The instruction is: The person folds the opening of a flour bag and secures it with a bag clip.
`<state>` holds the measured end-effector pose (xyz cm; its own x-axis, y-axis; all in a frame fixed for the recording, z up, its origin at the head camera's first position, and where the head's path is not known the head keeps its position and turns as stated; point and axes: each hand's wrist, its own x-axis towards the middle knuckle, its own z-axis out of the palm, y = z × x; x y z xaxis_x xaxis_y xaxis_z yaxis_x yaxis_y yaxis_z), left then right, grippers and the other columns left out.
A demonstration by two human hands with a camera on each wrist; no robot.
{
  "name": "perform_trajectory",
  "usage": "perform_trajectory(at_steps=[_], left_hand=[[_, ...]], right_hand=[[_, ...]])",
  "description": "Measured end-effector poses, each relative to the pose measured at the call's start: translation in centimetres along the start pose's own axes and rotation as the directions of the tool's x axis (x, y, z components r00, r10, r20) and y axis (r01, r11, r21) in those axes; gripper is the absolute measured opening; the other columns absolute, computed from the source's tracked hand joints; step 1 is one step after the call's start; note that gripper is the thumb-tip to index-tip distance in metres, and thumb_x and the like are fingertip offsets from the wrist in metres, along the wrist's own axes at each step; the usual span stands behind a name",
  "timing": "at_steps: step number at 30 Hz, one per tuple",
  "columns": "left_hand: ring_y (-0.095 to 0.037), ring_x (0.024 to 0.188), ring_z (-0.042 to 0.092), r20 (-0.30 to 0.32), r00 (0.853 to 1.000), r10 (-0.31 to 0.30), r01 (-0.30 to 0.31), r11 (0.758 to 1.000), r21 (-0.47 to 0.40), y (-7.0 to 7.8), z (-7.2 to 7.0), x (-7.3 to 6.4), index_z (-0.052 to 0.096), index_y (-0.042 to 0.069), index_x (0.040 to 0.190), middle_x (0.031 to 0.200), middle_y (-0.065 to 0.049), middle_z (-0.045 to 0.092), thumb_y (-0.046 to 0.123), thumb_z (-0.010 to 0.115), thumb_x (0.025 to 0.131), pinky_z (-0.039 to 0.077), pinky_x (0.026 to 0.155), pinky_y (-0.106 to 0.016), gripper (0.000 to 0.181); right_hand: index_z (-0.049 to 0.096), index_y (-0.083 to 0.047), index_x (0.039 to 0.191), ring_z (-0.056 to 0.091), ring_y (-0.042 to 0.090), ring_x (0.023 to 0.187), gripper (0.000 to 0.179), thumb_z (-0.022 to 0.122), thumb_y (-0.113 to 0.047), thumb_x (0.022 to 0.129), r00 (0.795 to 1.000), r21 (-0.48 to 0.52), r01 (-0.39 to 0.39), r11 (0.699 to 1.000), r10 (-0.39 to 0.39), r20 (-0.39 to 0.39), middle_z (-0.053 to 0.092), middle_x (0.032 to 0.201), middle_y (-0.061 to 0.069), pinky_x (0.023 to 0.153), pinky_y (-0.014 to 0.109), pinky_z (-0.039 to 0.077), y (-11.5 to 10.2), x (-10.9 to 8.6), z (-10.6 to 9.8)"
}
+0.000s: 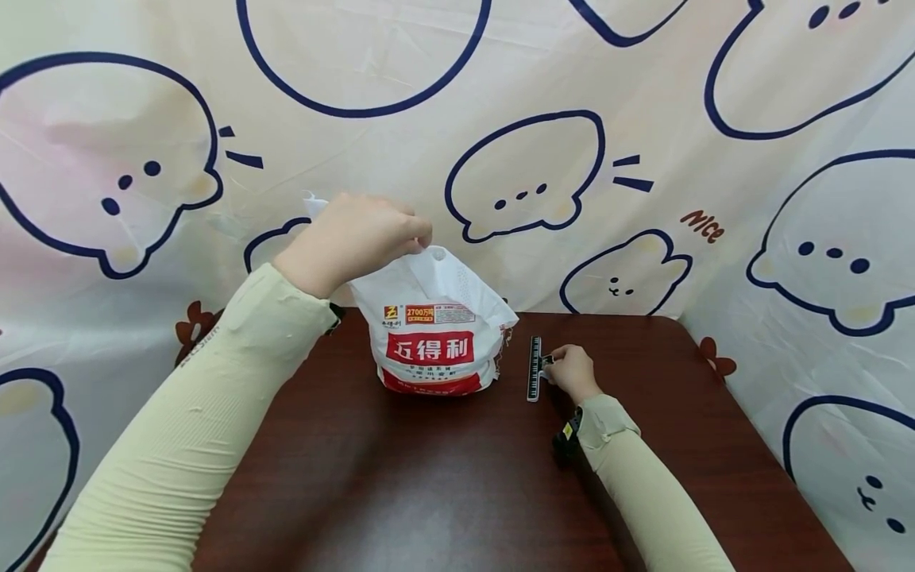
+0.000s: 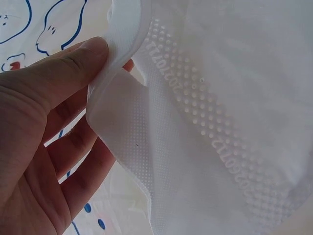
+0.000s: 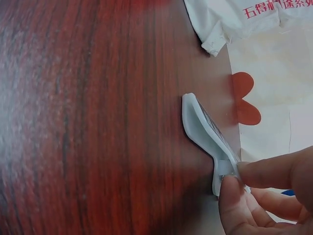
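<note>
Item 1: bag [image 1: 429, 322]. White, red-printed, standing at the far part of the tabletop [image 1: 443, 477], its top drawn up. Lower half rounded, contents out of sight; how much of the weight rests on the tabletop cannot be told. Handling: probably heavier of the two, soft and limp at the top, fuller below. Fabric likely tough and little prone to slip, though the upper panel creases and would sag if let go. Best hold: the thick top band, or a palm under the base for any real load.

Item 2: tool [image 1: 534, 369]. Small, dark-faced with a pale border and a pale, flared back; exact kind unclear. Located just right of the bag, apart from it; contact with the tabletop cannot be told. Handling: likely light and stiff, probably smooth plastic, thin enough to crack if bent hard. Best hold: the narrow end, leaving the flared part free.

Item 3: left hand [image 1: 364, 234]. Thumb and forefinger pinch the bag's top band; the other fingers lie behind the fabric.

Item 4: right hand [image 1: 573, 372]. Thumb and forefinger pinch the tool at its narrow end, a light but adequate grasp for something so slight.
</note>
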<state>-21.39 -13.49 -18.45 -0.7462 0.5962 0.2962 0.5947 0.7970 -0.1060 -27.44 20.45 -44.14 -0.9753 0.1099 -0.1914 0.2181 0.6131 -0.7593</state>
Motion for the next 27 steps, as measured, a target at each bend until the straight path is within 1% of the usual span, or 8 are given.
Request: perform_trajectory(at_steps=[3,8,12,16,18,23,27], left_hand=[[-0.025,0.09,0.072,0.002,1.0,0.002,-0.002,1.0,0.001,-0.03,0.0,0.04,0.075,0.015,0.109,0.106,-0.008,0.076,0.013,0.075,0.092,0.06,0.082,-0.044,0.016],[-0.026,0.091,0.072,0.003,1.0,-0.004,0.004,1.0,-0.001,-0.14,0.03,0.08,0.076,0.015,0.109,0.106,-0.008,0.076,0.013,0.074,0.094,0.06,0.082,-0.044,0.015],[-0.025,0.09,0.072,-0.004,1.0,0.001,-0.001,1.0,-0.002,-0.26,0.12,0.07,0.076,0.015,0.108,0.105,-0.007,0.076,0.013,0.073,0.094,0.06,0.082,-0.044,0.014],[-0.024,0.089,0.071,-0.01,1.0,0.007,-0.007,1.0,0.0,-0.3,0.22,0.09,0.076,0.015,0.107,0.103,-0.006,0.076,0.014,0.073,0.095,0.06,0.082,-0.044,0.012],[-0.024,0.089,0.071,-0.011,1.0,0.011,-0.011,1.0,-0.001,-0.32,0.25,0.11,0.076,0.015,0.106,0.103,-0.006,0.076,0.014,0.073,0.095,0.06,0.082,-0.043,0.012],[-0.024,0.088,0.071,-0.01,1.0,0.012,-0.012,1.0,-0.004,-0.33,0.28,0.11,0.076,0.015,0.106,0.103,-0.006,0.076,0.015,0.073,0.094,0.06,0.081,-0.043,0.012],[-0.024,0.089,0.072,-0.011,1.0,0.011,-0.011,1.0,-0.004,-0.36,0.35,0.08,0.076,0.015,0.106,0.103,-0.007,0.076,0.015,0.074,0.094,0.06,0.082,-0.044,0.013]], right_hand=[[0.058,0.009,0.13,0.071,0.027,0.086,0.035,0.062,-0.002,0.097,1.0,0.002,-0.01,1.0,0.01,-0.01,0.062,0.121,0.028,0.072,0.033,0.059,-0.04,0.03,0.12],[0.06,0.008,0.129,0.066,0.029,0.09,0.034,0.063,-0.004,0.097,1.0,-0.023,-0.015,1.0,0.015,-0.022,0.063,0.121,0.026,0.07,0.032,0.056,-0.02,0.18,0.25],[0.061,0.008,0.128,0.063,0.027,0.087,0.035,0.064,-0.004,0.096,0.999,-0.019,-0.025,1.0,0.024,-0.024,0.063,0.119,0.025,0.066,0.03,0.054,0.07,0.26,0.28],[0.06,0.007,0.129,0.065,0.027,0.084,0.035,0.063,-0.004,0.096,0.999,-0.003,-0.041,0.999,0.041,-0.022,0.064,0.118,0.025,0.065,0.031,0.053,0.16,0.27,0.32],[0.059,0.007,0.129,0.065,0.029,0.088,0.034,0.062,-0.004,0.096,0.999,-0.004,-0.043,0.999,0.043,-0.021,0.063,0.12,0.025,0.069,0.034,0.054,0.21,0.25,0.33],[0.059,0.008,0.128,0.062,0.037,0.104,0.034,0.061,-0.003,0.096,0.999,-0.003,-0.035,0.999,0.035,-0.027,0.06,0.126,0.026,0.082,0.043,0.055,0.23,0.02,0.35],[0.058,0.009,0.129,0.062,0.038,0.108,0.035,0.061,-0.003,0.096,0.999,0.017,-0.022,1.0,0.023,-0.034,0.061,0.126,0.027,0.088,0.046,0.054,0.16,-0.13,0.34]])
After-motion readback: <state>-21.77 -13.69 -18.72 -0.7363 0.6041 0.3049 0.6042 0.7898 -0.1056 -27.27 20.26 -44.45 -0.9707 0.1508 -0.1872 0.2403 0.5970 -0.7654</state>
